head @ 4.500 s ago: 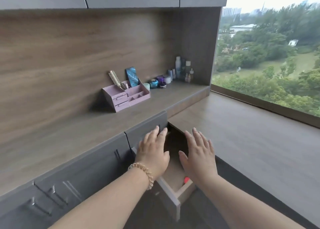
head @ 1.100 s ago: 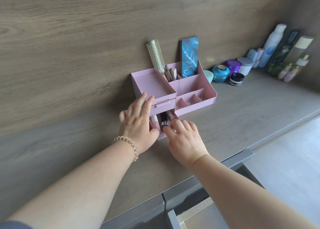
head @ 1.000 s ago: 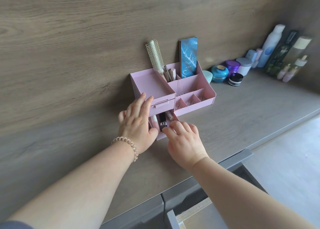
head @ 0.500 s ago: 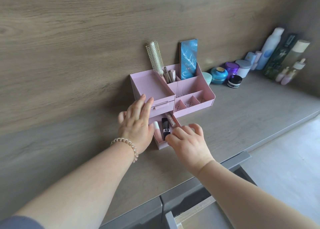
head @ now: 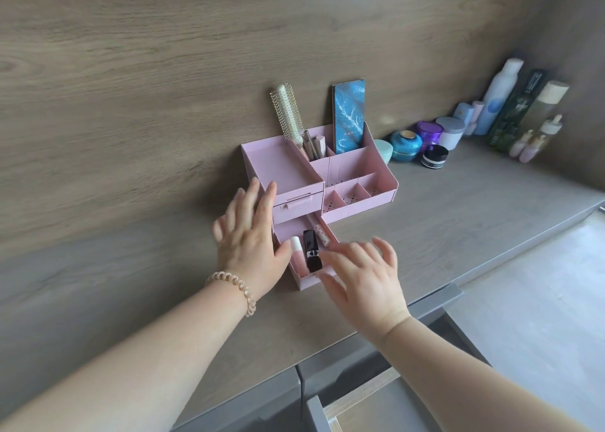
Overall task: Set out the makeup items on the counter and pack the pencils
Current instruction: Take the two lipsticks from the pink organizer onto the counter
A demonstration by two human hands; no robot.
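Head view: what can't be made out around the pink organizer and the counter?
Open drawer: its front right corner is hidden behind the right hand; contact unclear.
Pencils: lower parts hidden by the organizer wall; count uncertain.
Bottles: labels too small, blurred.
Cabinet drawer: cut off by bottom edge.

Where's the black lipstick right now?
Head view, centre: the black lipstick lies in the pulled-out bottom drawer, between a pale pink tube and a spotted tube.
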